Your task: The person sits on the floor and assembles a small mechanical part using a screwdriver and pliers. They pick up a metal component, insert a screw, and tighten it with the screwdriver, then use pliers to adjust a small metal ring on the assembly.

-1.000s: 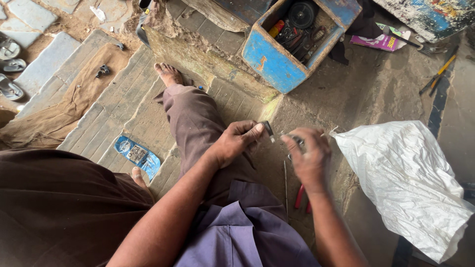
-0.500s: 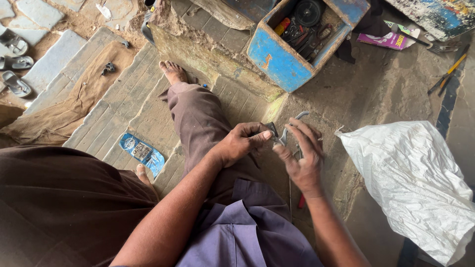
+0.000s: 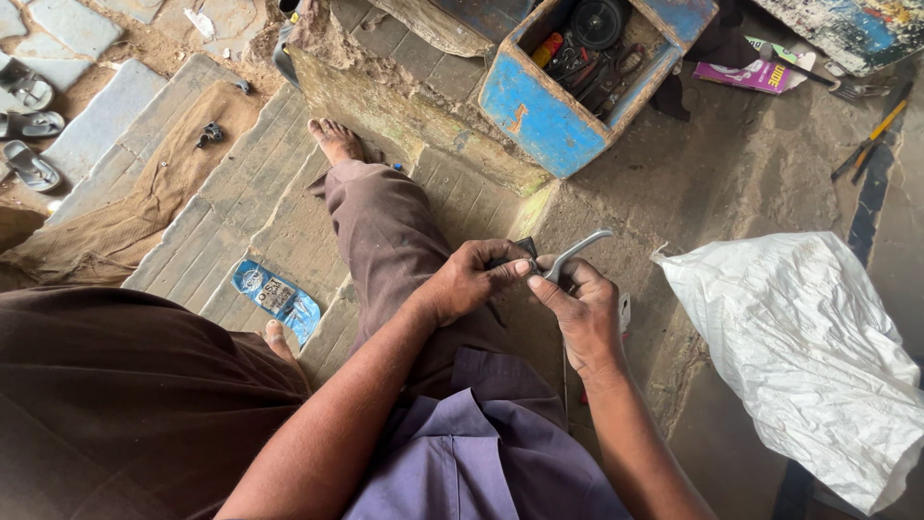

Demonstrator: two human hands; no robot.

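My left hand (image 3: 472,279) and my right hand (image 3: 577,308) meet over my knee. Between them sits a curved grey metal lever (image 3: 577,250) joined to a small dark fitting (image 3: 525,248). The right hand's fingers grip the lever near its base, and the lever's free end points up and to the right. The left hand pinches the dark fitting from the left side. My leg in brown trousers (image 3: 385,231) stretches forward, with the bare foot (image 3: 335,140) on the paved step.
A blue wooden toolbox (image 3: 539,111) with dark tools stands ahead. A white woven sack (image 3: 799,347) lies at the right. A yellow-handled screwdriver (image 3: 871,135) lies far right. A blue wrapper (image 3: 274,297) and sandals (image 3: 29,125) lie at the left.
Both hands have drawn closer together. The right hand has come up to the lever, which now stands out with its tip pointing up and to the right.
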